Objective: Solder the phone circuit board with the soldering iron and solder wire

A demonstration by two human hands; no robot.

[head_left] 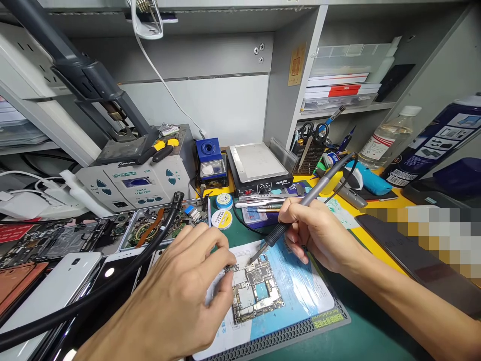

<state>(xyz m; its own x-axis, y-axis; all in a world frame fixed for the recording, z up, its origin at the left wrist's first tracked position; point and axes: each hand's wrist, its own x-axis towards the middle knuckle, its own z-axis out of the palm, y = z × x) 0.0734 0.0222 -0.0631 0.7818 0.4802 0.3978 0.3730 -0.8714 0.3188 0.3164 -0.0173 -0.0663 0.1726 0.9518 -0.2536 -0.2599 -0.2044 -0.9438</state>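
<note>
**Soldering iron point(319, 186) held at the upper edge of the circuit board point(259, 288)**

And here the soldering iron is held pen-fashion by the right hand point(317, 228), the grip closed around its handle, with the shaft slanted down and the metal tip point(253, 259) placed at the board's upper edge; whether contact is made cannot be told. Over on the other side, the board's upper-left corner is partly hidden by the left hand point(191, 286), thumb and forefinger narrowly parted; whether anything is pinched in that grip cannot be told.

The circuit board is laid flat on a blue-and-white work pad point(304, 291), itself set on the green-topped counter point(363, 306). A light, thin, stiff piece is to be judged here, and a fragile one: small parts are packed across its face, so it is best taken by the outer edges, unbent. Some sliding could be allowed by that glossy pad. The iron, likely light too, is best held well clear of the tip, which must be presumed hot.
</note>
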